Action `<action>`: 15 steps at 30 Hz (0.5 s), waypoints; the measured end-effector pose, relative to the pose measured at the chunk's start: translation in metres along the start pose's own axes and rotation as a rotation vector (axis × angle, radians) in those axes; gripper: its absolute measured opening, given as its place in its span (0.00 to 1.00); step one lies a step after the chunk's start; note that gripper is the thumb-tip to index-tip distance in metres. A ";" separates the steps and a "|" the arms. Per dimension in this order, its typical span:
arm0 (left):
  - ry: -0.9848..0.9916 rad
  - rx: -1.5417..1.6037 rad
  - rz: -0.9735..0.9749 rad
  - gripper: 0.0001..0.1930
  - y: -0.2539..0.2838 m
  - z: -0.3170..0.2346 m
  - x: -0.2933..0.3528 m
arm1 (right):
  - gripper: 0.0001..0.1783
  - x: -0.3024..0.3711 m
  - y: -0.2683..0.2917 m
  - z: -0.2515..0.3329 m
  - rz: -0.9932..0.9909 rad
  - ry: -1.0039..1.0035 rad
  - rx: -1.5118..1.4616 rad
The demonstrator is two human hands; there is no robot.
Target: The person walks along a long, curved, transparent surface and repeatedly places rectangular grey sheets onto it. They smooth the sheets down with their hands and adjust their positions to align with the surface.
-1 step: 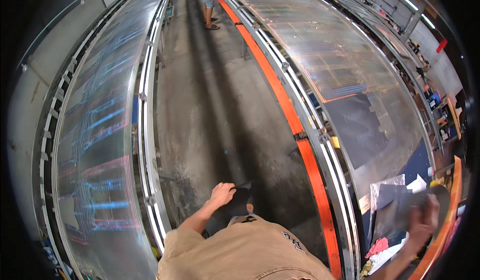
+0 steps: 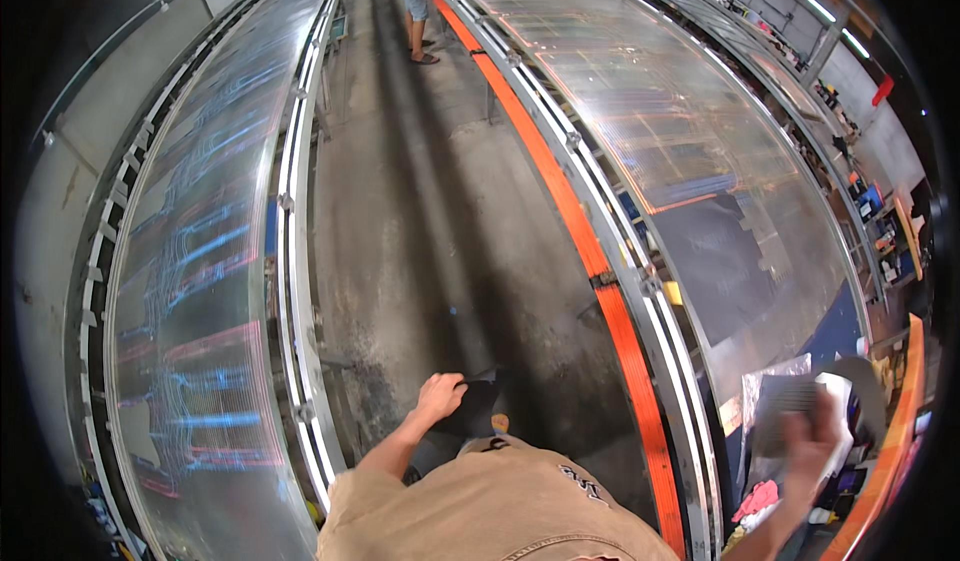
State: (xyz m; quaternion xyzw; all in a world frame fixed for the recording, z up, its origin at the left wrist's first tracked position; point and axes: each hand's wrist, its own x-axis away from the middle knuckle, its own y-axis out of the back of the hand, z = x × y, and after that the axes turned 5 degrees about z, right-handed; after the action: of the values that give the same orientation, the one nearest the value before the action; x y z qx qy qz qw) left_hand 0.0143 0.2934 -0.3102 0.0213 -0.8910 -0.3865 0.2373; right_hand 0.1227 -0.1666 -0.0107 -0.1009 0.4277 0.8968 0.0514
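Floor [image 2: 400, 251], lettered shirt [image 2: 470, 506], left hand [image 2: 438, 397] holding sheet [image 2: 478, 407]

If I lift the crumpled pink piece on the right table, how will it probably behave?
The pink piece would probably flop, because it lies in crumpled folds. It is likely light, as it looks small beside the right hand. Its irregular shape suggests little rolling.

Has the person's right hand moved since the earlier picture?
Yes, leftward: the right hand is now farther from the orange bar at the far right, and nearer to the pink cloth.
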 end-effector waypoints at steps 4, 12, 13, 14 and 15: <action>0.153 0.090 -0.093 0.11 0.033 0.027 -0.010 | 0.18 -0.031 -0.143 0.066 0.607 -0.023 -0.364; 0.255 0.048 -0.272 0.11 0.088 0.061 -0.064 | 0.10 -0.102 -0.347 0.091 1.099 -0.262 -0.471; 0.278 0.078 -0.303 0.11 0.100 0.065 -0.072 | 0.08 -0.119 -0.371 0.087 1.117 -0.283 -0.521; 0.310 0.110 -0.335 0.11 0.109 0.069 -0.078 | 0.07 -0.141 -0.392 0.089 1.143 -0.283 -0.549; 0.365 0.102 -0.385 0.12 0.115 0.078 -0.082 | 0.07 -0.164 -0.411 0.096 1.167 -0.283 -0.580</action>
State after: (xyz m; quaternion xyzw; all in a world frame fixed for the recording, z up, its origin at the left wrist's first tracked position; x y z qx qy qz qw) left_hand 0.0694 0.4450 -0.3094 0.2717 -0.8313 -0.3689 0.3146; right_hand 0.3430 0.1658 -0.2259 0.2561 0.1426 0.8608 -0.4160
